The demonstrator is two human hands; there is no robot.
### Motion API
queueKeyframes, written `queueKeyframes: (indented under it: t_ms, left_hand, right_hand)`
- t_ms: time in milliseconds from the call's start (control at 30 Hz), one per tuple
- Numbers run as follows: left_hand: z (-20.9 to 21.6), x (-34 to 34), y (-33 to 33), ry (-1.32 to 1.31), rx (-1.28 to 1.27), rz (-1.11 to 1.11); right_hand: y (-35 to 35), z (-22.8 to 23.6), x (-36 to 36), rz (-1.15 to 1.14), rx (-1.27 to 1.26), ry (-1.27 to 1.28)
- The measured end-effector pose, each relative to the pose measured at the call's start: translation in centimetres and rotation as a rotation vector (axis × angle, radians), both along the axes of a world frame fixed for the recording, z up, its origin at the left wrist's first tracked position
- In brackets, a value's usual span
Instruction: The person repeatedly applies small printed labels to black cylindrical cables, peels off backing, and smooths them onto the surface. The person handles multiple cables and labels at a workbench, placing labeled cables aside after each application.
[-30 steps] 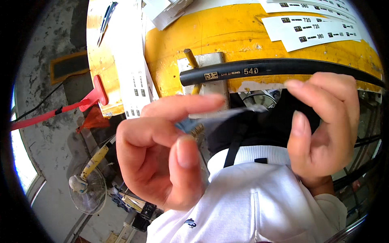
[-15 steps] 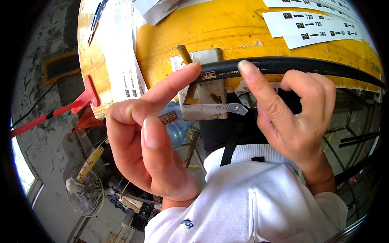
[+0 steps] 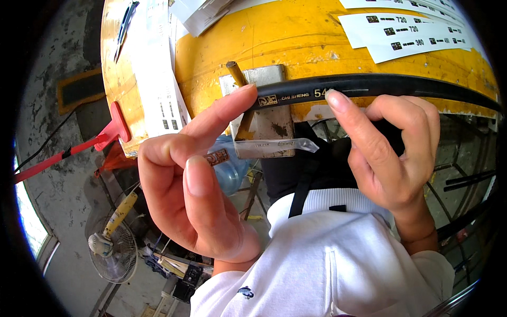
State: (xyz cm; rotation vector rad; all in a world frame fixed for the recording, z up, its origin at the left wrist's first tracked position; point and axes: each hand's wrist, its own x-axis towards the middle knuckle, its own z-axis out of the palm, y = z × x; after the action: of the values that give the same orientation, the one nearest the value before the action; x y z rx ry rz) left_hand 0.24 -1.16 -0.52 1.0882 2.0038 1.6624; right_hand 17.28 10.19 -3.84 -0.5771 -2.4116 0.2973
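Note:
A black curved tube (image 3: 380, 84) with small gold print near its left end lies across the front edge of the yellow table. My left hand (image 3: 195, 185) pinches a clear printed film strip (image 3: 274, 147) between thumb and fingers, and the strip hangs out to the right below the tube. Its index fingertip presses the tube's left end. My right hand (image 3: 391, 142) rests its index fingertip on the tube beside the gold print, with its other fingers loosely bent and nothing in them. Behind the tube's left end is a metal block (image 3: 272, 127) with an upright peg (image 3: 235, 73).
Printed white label sheets (image 3: 406, 39) lie at the table's far right, and a long white strip (image 3: 153, 68) at its left. Tweezers (image 3: 125, 29) are at the far left. A red-handled tool (image 3: 113, 129) sticks out past the left edge. A fan (image 3: 113, 248) stands below left.
My right index finger has slid right along the tube, uncovering more of the gold print. My left hand keeps its pinch on the film strip and its fingertip on the tube's end.

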Motion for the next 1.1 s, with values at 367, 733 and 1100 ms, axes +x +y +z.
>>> queueKeyframes:
  t_ms: [367, 733, 1100]
  left_hand:
    - [-0.1, 0.0, -0.1, 0.025, 0.011, -0.024]
    - [-0.1, -0.5, -0.1, 0.057, -0.008, -0.06]
    - [0.1, -0.4, -0.1, 0.042, -0.017, -0.076]
  right_hand:
    - [0.5, 0.8, 0.3, -0.046, -0.124, -0.056]
    - [1.6, 4.0, -1.7, -0.049, -0.286, -0.085]
    - [2.7, 5.0, -3.2, -0.082, -0.446, -0.159]
